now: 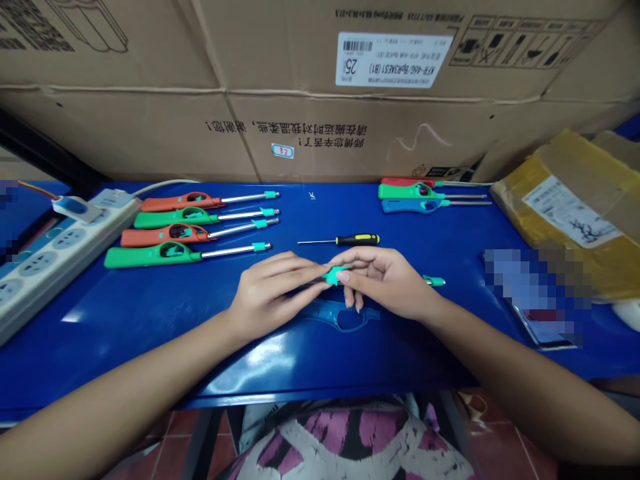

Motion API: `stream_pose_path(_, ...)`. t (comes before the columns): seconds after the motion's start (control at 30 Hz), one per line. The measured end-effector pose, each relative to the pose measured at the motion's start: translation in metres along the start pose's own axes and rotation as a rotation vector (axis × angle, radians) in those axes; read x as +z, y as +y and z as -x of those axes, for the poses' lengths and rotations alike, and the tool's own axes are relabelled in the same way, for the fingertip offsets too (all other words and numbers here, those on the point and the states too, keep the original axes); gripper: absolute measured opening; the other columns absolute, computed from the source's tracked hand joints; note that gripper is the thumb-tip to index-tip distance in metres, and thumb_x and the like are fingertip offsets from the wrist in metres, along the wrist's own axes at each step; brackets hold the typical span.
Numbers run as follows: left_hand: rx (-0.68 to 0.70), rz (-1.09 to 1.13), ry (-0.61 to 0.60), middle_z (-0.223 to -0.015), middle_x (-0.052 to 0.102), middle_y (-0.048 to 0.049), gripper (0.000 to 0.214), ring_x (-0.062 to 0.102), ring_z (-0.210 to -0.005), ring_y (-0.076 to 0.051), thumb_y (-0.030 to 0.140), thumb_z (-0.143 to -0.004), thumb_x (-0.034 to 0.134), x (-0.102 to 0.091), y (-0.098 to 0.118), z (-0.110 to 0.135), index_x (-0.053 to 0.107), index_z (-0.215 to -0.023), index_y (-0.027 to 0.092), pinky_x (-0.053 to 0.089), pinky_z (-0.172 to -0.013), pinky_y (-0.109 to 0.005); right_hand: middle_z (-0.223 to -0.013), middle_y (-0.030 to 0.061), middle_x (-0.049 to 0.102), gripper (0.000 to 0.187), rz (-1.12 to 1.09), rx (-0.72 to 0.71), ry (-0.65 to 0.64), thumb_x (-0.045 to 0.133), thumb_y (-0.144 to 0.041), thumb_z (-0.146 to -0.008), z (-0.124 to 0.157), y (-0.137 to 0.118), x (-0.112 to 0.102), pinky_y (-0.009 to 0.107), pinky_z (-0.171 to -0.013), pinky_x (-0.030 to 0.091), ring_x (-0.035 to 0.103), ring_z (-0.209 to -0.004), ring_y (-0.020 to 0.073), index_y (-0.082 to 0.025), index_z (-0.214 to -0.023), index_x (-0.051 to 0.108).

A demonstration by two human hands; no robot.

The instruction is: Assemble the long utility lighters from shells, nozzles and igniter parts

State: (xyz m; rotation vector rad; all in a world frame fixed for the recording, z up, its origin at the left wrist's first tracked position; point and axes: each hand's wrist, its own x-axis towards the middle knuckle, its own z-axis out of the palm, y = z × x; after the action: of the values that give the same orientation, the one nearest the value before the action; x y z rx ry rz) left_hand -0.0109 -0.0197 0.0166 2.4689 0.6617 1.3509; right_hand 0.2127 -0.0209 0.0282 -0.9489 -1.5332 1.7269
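Between the fingertips of my two hands is a small teal piece, perhaps a lighter trigger; the fingers partly cover it. My left hand pinches its left side, and a thin edge shows along those fingers. My right hand closes thumb and index finger on its right side. Beyond my right wrist a metal lighter tube with a teal band sticks out; whether it joins the teal piece is hidden. Just below the hands lies a blue lighter handle shell with an open trigger loop.
Several orange and green gas lighters lie at left by a white power strip. A screwdriver lies beyond my hands. More lighters are at back right, near a taped carton and a blurred flat object. A cardboard wall closes the back.
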Motion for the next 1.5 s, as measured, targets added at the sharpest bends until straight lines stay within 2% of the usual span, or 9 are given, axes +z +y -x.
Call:
stream_pose_path(0.07, -0.001, -0.001, -0.021, -0.096, 0.077, -0.0097, 0.027, 0.071, -0.081, -0.016, 0.01, -0.085, 0.076, 0.0, -0.001, 0.0, 0.073, -0.112, 0.013, 0.057, -0.076, -0.029, -0.069, -0.0005, 0.066, 0.027, 0.16, -0.057, 0.074, 0.067, -0.033, -0.091, 0.002, 0.0, 0.0, 0.021, -0.051, 0.053, 0.063, -0.058, 0.0104, -0.015, -0.112, 0.067)
stream_pose_path(0.17, -0.056, 0.023, -0.034, -0.089, 0.078, -0.0072, 0.018, 0.07, -0.077, -0.015, 0.011, -0.088, 0.073, 0.0, 0.0, 0.0, 0.074, -0.106, 0.014, 0.056, -0.072, -0.028, -0.093, 0.0055, 0.069, 0.025, 0.485, -0.289, 0.198, 0.063, -0.024, -0.091, 0.005, 0.0, 0.001, 0.021, -0.054, 0.052, 0.062, -0.069, 0.0103, -0.017, -0.115, 0.067)
stream_pose_path(0.23, -0.131, 0.045, -0.023, -0.082, 0.076, -0.0049, 0.008, 0.068, -0.071, -0.013, 0.012, -0.09, 0.071, 0.002, 0.002, 0.0, 0.075, -0.097, 0.014, 0.055, -0.068, -0.026, -0.104, 0.0069, 0.069, 0.024, 0.659, -0.441, 0.211, 0.063, -0.022, -0.092, 0.007, 0.0, 0.001, 0.022, -0.057, 0.052, 0.062, -0.073, 0.0105, -0.018, -0.114, 0.068)
stream_pose_path(0.33, -0.232, 0.073, -0.033, -0.077, 0.074, -0.0036, 0.008, 0.064, -0.066, -0.012, 0.015, -0.092, 0.068, 0.005, 0.004, -0.001, 0.075, -0.088, 0.014, 0.052, -0.064, -0.024, -0.106, 0.0067, 0.07, 0.024, 0.822, -0.519, 0.171, 0.062, -0.025, -0.094, 0.009, 0.001, 0.001, 0.025, -0.067, 0.055, 0.066, -0.08, 0.0129, -0.019, -0.117, 0.066)
stream_pose_path(0.53, -0.186, 0.034, -0.173, -0.079, 0.074, -0.0037, 0.01, 0.061, -0.072, -0.014, 0.018, -0.096, 0.064, 0.004, -0.003, 0.0, 0.072, -0.09, 0.015, 0.051, -0.072, -0.028, -0.116, 0.007, 0.072, 0.029, 0.939, -0.531, 0.112, 0.059, -0.024, -0.097, 0.01, 0.003, -0.003, 0.031, -0.091, 0.054, 0.067, -0.107, 0.0185, -0.019, -0.125, 0.064)
stream_pose_path(0.67, -0.153, -0.007, -0.246, -0.084, 0.074, -0.0046, 0.01, 0.059, -0.076, -0.016, 0.02, -0.096, 0.064, 0.003, -0.007, 0.001, 0.071, -0.092, 0.015, 0.05, -0.074, -0.03, -0.11, 0.0052, 0.074, 0.024, 0.971, -0.47, 0.074, 0.062, -0.024, -0.095, 0.01, 0.0, -0.007, 0.027, -0.083, 0.053, 0.069, -0.097, 0.0166, -0.019, -0.118, 0.069)
stream_pose_path(0.83, -0.242, -0.065, -0.289, -0.096, 0.073, -0.0061, 0.02, 0.062, -0.088, -0.019, 0.03, -0.094, 0.067, 0.004, -0.007, 0.0, 0.07, -0.106, 0.015, 0.05, -0.083, -0.034, -0.095, 0.0031, 0.075, 0.02, 0.98, -0.312, 0.089, 0.067, -0.025, -0.091, 0.011, -0.009, -0.018, 0.026, -0.071, 0.049, 0.065, -0.077, 0.014, -0.02, -0.109, 0.073)
stream_pose_path(1.03, -0.233, -0.174, -0.372, -0.109, 0.07, -0.0084, 0.034, 0.062, -0.096, -0.022, 0.035, -0.092, 0.067, 0.001, -0.011, 0.001, 0.069, -0.122, 0.018, 0.05, -0.086, -0.038, -0.097, 0.0043, 0.075, 0.02, 0.994, -0.133, 0.054, 0.067, -0.019, -0.088, 0.01, -0.014, -0.032, 0.029, -0.07, 0.047, 0.06, -0.075, 0.0147, -0.021, -0.106, 0.076)
stream_pose_path(1.5, -0.226, -0.204, -0.482, -0.111, 0.071, -0.007, 0.025, 0.062, -0.097, -0.022, 0.033, -0.098, 0.059, -0.001, -0.013, 0.003, 0.074, -0.115, 0.022, 0.045, -0.083, -0.037, -0.09, 0.0044, 0.072, 0.02, 0.957, -0.099, 0.075, 0.064, -0.021, -0.09, 0.005, -0.003, -0.018, 0.028, -0.067, 0.043, 0.054, -0.068, 0.0126, -0.017, -0.106, 0.075)
